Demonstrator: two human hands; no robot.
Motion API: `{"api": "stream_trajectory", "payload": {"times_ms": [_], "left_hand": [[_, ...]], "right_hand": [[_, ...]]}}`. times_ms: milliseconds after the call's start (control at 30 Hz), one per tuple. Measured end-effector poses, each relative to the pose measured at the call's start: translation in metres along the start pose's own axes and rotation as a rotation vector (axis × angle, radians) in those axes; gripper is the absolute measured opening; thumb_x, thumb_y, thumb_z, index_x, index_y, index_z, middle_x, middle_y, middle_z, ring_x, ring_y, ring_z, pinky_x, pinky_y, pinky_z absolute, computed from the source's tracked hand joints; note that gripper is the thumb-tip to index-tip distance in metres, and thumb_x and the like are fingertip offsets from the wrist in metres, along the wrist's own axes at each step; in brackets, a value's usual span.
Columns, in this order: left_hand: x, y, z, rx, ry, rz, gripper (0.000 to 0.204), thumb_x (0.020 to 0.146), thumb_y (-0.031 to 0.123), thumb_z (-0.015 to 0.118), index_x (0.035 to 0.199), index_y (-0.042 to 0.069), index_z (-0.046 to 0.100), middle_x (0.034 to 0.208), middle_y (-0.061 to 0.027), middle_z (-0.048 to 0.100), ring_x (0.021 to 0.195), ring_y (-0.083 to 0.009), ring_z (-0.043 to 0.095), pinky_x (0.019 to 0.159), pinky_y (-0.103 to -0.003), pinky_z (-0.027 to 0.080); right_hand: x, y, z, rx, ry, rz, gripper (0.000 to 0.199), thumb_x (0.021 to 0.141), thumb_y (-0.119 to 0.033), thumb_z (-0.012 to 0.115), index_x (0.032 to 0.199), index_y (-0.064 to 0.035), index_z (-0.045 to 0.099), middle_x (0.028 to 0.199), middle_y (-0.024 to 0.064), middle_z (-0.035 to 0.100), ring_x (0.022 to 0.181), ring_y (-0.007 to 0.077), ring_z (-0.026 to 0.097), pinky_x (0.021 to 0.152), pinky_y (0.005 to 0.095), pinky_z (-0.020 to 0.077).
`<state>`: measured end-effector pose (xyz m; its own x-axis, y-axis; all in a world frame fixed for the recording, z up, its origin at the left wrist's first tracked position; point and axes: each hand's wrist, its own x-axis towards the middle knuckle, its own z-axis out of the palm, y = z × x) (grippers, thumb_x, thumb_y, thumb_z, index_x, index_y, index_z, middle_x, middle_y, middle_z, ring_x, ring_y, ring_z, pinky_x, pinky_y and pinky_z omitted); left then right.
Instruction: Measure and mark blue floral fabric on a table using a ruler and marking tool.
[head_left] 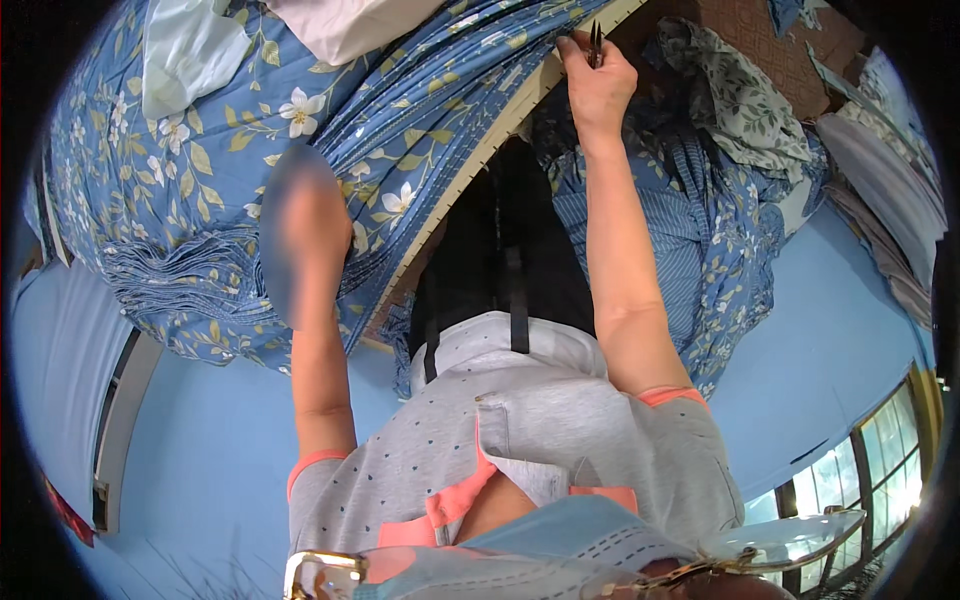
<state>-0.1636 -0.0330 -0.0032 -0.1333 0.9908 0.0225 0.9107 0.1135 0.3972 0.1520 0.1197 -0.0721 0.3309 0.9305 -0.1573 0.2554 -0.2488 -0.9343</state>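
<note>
Blue floral fabric (230,110) with white flowers and yellowish leaves covers the work surface, bunched into many folds along its right side and lower left. My left hand (318,220) rests over this fabric; blur hides its fingers. Up at the far edge, my right hand (603,90) is closed around small dark pointed thread snips (597,42), whose tips stick up past the fingers. Its thumb and forefinger are at the border of the gathered fabric; I cannot tell whether they pinch it. A pale wooden strip (456,207) with tick marks runs diagonally along the surface's edge.
A pale blue-white cloth (190,55) and a pale pink cloth (345,25) lie on the fabric's far side. Right of my legs hangs or lies more blue fabric (735,265), with a leaf-patterned white cloth (755,125) above it. Greyish cloths (880,175) are heaped far right.
</note>
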Motion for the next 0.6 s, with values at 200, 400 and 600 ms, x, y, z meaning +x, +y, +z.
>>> {"api": "stream_trajectory", "payload": {"times_ms": [200, 400, 600], "left_hand": [[0.000, -0.001, 0.001, -0.001, -0.009, -0.005, 0.012, 0.084, 0.006, 0.071, 0.087, 0.007, 0.059, 0.082, -0.0092, 0.062, 0.073, -0.0316, 0.063, 0.061, -0.040, 0.049], [0.000, 0.000, -0.001, 0.021, -0.004, -0.018, 0.012, 0.084, 0.006, 0.071, 0.087, 0.006, 0.059, 0.081, -0.0095, 0.062, 0.073, -0.0322, 0.063, 0.061, -0.040, 0.049], [0.001, 0.000, 0.001, -0.014, -0.006, -0.015, 0.012, 0.084, 0.005, 0.071, 0.087, 0.006, 0.059, 0.081, -0.0099, 0.061, 0.073, -0.0325, 0.063, 0.061, -0.040, 0.048]], "right_hand": [[-0.004, 0.013, -0.018, -0.269, 0.081, -0.128, 0.028, 0.089, -0.021, 0.069, 0.082, 0.0056, 0.065, 0.063, 0.0068, 0.061, 0.062, 0.0090, 0.054, 0.060, 0.0307, 0.0459], [-0.019, 0.015, -0.048, -0.227, 0.129, -0.025, 0.023, 0.088, -0.017, 0.074, 0.095, 0.0041, 0.068, 0.070, 0.0014, 0.061, 0.065, 0.0078, 0.053, 0.062, 0.0258, 0.0465], [-0.001, 0.007, -0.015, -0.019, -0.100, -0.069, 0.027, 0.085, -0.011, 0.078, 0.107, 0.0030, 0.070, 0.079, 0.0000, 0.067, 0.071, 0.0055, 0.058, 0.067, 0.0216, 0.0484]]}}
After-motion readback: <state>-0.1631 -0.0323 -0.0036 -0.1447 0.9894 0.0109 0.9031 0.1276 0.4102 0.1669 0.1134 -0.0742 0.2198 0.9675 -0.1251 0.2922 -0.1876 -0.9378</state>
